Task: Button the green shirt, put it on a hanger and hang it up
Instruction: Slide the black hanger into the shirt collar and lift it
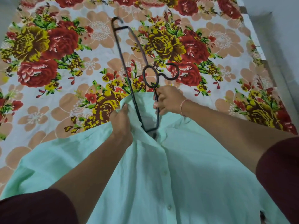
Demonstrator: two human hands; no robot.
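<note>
The pale green shirt [186, 167] lies on the flowered bed with its front placket buttoned, collar toward the far side. My left hand [121, 122] grips the left side of the collar and bunches the cloth there. My right hand [166, 101] is closed around the black metal hanger [127, 65] just below its ring and hook. One end of the hanger is tucked down into the neck opening; the other end sticks out over the bed, away from me.
A bedsheet [64, 70] printed with red and yellow roses covers the bed. A pale wall [275, 29] runs along the bed's right edge. Dark red sleeves sit at the bottom corners of the view.
</note>
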